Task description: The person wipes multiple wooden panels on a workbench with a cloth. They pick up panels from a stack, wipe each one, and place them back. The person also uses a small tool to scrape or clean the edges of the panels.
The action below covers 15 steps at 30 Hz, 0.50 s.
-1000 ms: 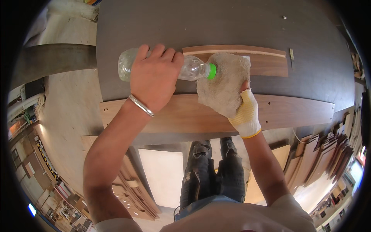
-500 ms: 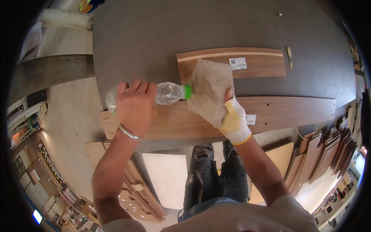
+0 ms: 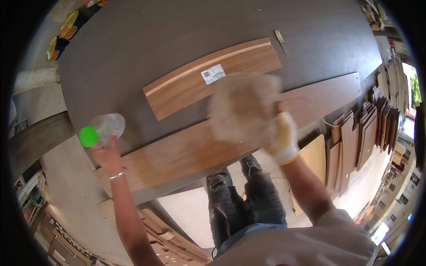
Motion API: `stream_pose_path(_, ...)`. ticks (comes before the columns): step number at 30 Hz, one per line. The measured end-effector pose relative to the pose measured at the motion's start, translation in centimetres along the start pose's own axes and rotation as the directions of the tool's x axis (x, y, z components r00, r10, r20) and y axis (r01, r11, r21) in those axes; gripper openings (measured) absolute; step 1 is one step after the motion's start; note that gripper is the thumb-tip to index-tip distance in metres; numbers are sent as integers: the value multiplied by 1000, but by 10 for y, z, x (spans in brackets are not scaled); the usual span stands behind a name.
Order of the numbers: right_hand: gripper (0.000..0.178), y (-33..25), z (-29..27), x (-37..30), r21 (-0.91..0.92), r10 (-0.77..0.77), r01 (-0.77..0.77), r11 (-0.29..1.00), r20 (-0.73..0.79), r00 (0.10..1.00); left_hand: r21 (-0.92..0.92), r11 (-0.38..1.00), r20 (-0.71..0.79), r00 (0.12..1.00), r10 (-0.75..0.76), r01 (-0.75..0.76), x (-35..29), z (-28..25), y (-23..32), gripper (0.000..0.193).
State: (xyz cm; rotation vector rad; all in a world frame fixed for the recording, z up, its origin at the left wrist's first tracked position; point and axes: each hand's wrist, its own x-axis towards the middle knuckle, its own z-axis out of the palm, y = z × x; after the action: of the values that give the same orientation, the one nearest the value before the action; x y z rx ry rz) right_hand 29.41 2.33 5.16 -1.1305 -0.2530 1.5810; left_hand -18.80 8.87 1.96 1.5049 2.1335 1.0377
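Observation:
My bare left hand (image 3: 108,154), with a silver bangle at its wrist, is closed round a clear plastic bottle (image 3: 113,125). Its green cap points left. In a white and yellow knit glove, my right hand (image 3: 285,136) grips a beige cloth (image 3: 243,111) with a brownish patch; motion blurs both. The cloth is over a long brown wood board (image 3: 177,150) and hides part of it. Just beyond lies a shorter wood board (image 3: 173,98) with a pale strip and a white label (image 3: 213,74).
Both boards rest on a dark worktable (image 3: 128,53). A narrow yellowish tool (image 3: 279,37) lies beyond the short board. Many panels (image 3: 350,146) lean upright at the right. More brown boards (image 3: 166,237) are at the lower left, and colourful cans (image 3: 69,29) at the far left.
My left hand has swung left, away from the cloth, and the bottle's cap now points left instead of at the cloth. My right hand still holds the cloth. The whole view has turned.

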Motion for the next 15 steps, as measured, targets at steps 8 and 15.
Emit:
stream_pose_path(8,30,-177,-232,13,-766,-584,111,633,-379,718,-364,925,29,994,-107,110,-3,2,-19,63)
stream_pose_path(15,67,-24,-73,51,-794,-295,275,-542,486,822,275,911,343,917,206,-307,-215,37,45,63)
